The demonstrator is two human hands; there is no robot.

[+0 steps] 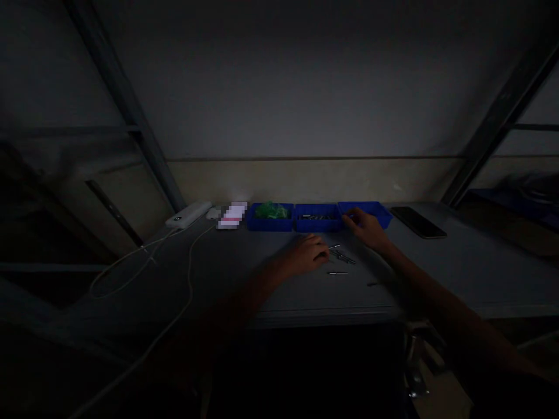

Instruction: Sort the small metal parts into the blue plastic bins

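On the grey table, my left hand (309, 254) is low with its fingers curled beside several thin metal pins (343, 256); whether it grips one is too dark to tell. A single metal pin (338, 273) lies nearer the front edge. My right hand (363, 226) is at the front of the right blue bin (385, 216), thumb and fingers pinched together, with anything between them too small to make out. The middle blue bin (318, 226) holds small metal parts. In the left blue bin (271, 225) is green plastic material (271, 210).
A dark phone (419, 222) lies on the right. To the left are a lit phone (233, 216), a white power strip (189, 215) and a white cable (190, 273). A small dark piece (372, 284) sits near the front edge. Metal posts stand at both sides.
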